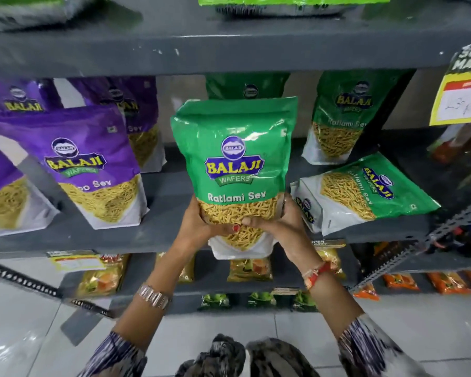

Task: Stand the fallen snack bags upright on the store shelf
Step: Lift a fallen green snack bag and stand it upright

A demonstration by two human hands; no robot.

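Head view: left hand (199,224) and right hand (280,221) are closing their grip round the green bag (234,159) base, keeping it upright over the shelf (161,235); another green bag (365,191) is lying flat alongside.

price tag (462,96) cut off at right edge, handwriting illegible

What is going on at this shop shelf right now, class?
A person is tidying snack bags on a grey store shelf. Both hands, the left hand and the right hand, grip the lower part of a green Ratlami Sev bag, holding it upright at the shelf's front edge. Just to its right, another green bag lies on its side, not yet stood up. A third green bag stands upright behind, and purple bags lean on the left.
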